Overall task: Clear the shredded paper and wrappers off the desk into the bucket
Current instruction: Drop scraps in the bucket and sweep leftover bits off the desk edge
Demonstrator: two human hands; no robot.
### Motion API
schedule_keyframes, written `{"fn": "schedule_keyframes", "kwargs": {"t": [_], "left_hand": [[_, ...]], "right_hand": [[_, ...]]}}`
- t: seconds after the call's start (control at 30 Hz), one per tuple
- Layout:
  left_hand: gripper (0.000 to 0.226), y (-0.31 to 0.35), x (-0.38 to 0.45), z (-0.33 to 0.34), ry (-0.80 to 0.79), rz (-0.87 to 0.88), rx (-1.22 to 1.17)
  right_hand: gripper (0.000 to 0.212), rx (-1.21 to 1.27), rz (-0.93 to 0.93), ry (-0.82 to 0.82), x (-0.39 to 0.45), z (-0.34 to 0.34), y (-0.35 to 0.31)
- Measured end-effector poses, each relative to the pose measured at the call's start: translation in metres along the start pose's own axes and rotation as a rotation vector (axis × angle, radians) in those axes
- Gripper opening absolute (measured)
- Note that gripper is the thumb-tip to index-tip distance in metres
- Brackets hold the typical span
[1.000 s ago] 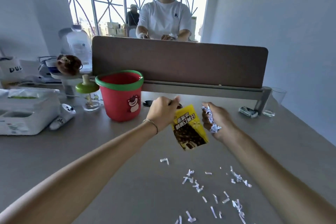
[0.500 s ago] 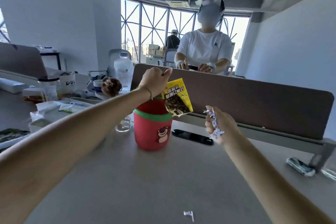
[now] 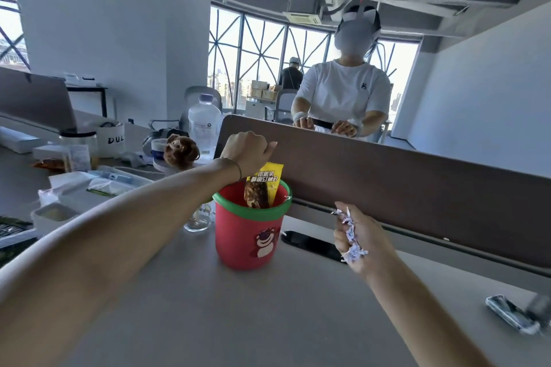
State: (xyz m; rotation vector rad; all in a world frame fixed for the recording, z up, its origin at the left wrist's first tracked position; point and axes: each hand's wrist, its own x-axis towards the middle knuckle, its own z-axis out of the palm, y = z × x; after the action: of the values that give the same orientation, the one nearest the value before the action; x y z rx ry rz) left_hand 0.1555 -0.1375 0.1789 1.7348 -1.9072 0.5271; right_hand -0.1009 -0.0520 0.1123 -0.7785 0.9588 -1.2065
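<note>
Over the red bucket (image 3: pixel 249 229), the left hand (image 3: pixel 249 150) is curling above the yellow wrapper (image 3: pixel 264 188), light and crinkly, which is standing half inside, while right of the bucket the right hand (image 3: pixel 359 237) is cupping loose, scatter-prone shredded paper (image 3: pixel 351 235).

Lower half of the yellow snack wrapper (image 3: pixel 263 188) is sunk out of sight inside the red plastic bucket with the green rim (image 3: pixel 249 235), right under the left hand (image 3: pixel 247 153), whose fingertips are hidden. Far right of the right hand (image 3: pixel 359 240), a crumpled silvery wrapper (image 3: pixel 511 317) blurs at the edge.
</note>
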Motion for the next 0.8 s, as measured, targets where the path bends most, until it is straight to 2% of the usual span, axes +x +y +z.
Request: {"fn": "schedule_keyframes", "kwargs": {"t": [0.13,0.27,0.37,0.4,0.47,0.67,0.73,0.8], "left_hand": [[0.056,0.000,-0.009,0.026,-0.099,-0.039,-0.051],[0.048,-0.008,-0.012,0.041,-0.333,-0.122,-0.203],[0.020,-0.016,-0.020,0.036,-0.452,-0.063,-0.287],[0.021,-0.017,-0.024,0.033,-0.463,-0.038,-0.310],[0.026,-0.018,-0.036,0.024,-0.447,-0.033,-0.337],[0.028,-0.033,-0.068,0.005,-0.214,-0.166,-0.338],[0.029,-0.041,-0.077,0.002,-0.184,-0.200,-0.347],[0.032,-0.046,-0.086,-0.001,-0.172,-0.234,-0.345]], "right_hand": [[0.025,-0.032,-0.027,0.010,0.004,0.017,-0.001],[0.035,-0.070,-0.049,-0.042,0.014,0.045,-0.006],[0.037,-0.099,-0.056,-0.078,0.023,0.073,-0.011],[0.037,-0.104,-0.061,-0.090,0.027,0.084,-0.012],[0.033,-0.118,-0.088,-0.116,0.035,0.107,-0.012],[0.034,-0.314,-0.286,-0.087,0.071,0.162,-0.005],[0.045,-0.504,-0.420,-0.084,0.081,0.172,0.000],[0.053,-0.816,-0.581,-0.065,0.089,0.177,0.005]]}}
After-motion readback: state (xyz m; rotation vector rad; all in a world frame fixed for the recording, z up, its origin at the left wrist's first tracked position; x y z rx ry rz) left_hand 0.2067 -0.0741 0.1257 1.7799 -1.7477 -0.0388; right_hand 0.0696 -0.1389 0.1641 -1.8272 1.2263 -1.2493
